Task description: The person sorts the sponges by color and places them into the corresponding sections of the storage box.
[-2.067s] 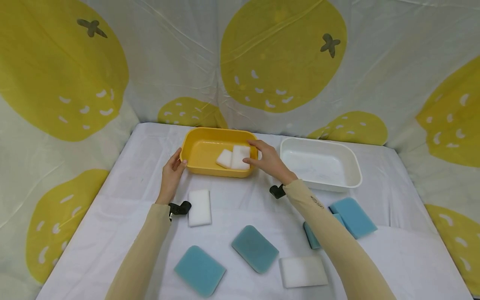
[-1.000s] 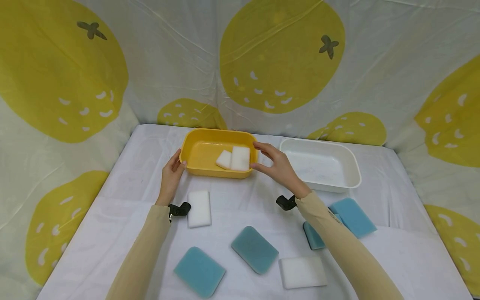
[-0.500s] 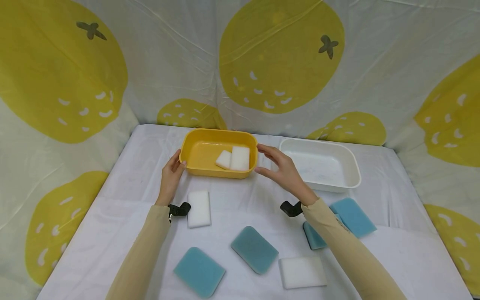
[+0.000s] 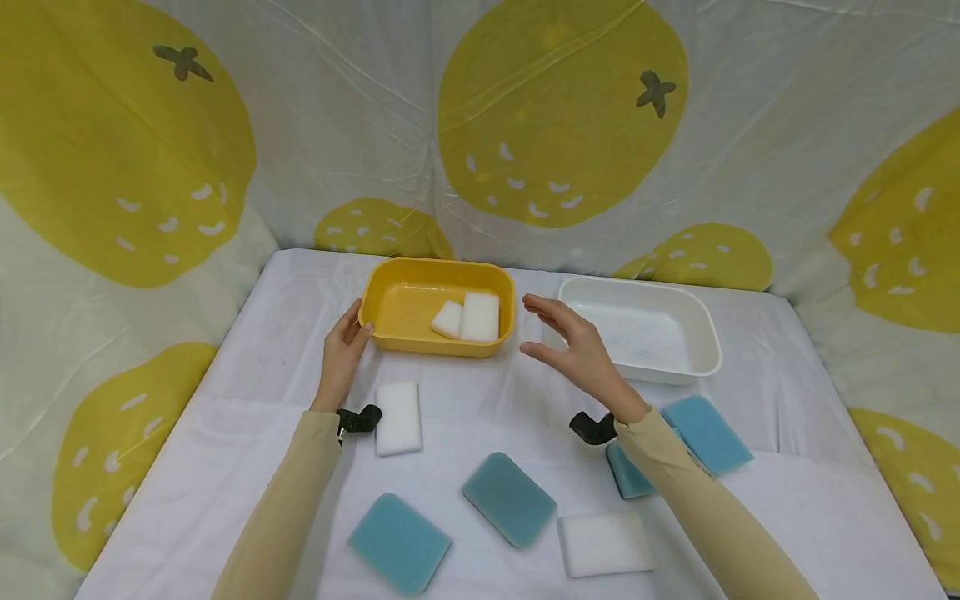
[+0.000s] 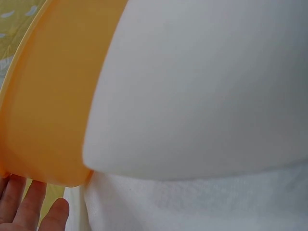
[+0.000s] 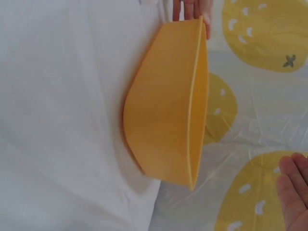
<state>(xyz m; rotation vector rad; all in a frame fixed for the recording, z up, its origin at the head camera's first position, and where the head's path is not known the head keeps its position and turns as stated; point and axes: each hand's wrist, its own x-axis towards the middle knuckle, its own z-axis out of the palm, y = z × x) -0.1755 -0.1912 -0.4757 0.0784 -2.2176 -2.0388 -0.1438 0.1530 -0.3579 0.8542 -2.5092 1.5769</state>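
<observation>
At the left end of a yellow plastic basin (image 4: 397,308), my left hand (image 4: 342,358) rests its fingertips (image 5: 32,202) against the outer wall. Two white sponges, one blocky (image 4: 480,317) and one with an angled edge (image 4: 448,319), lie together in the basin's right half. My right hand (image 4: 576,354) hovers off the basin's right end, holding nothing, thumb and fingers spread apart. Behind that hand stands a white basin (image 4: 675,373). Close by my left wrist lies another white sponge (image 4: 399,418). In the left wrist view, a large pale shape covers much of the yellow basin.
Two blue sponges, one at front left (image 4: 399,543) and one at centre (image 4: 510,500), lie on the white cloth. A white sponge (image 4: 607,544) is at front right. More blue pieces (image 4: 705,435) lie partly under the right sleeve. A lemon-print curtain (image 4: 566,108) hangs behind the table.
My right hand has withdrawn from the white sponge inside the yellow basin, past the rim, rightward and toward me. The left hand and the basin stay put.
</observation>
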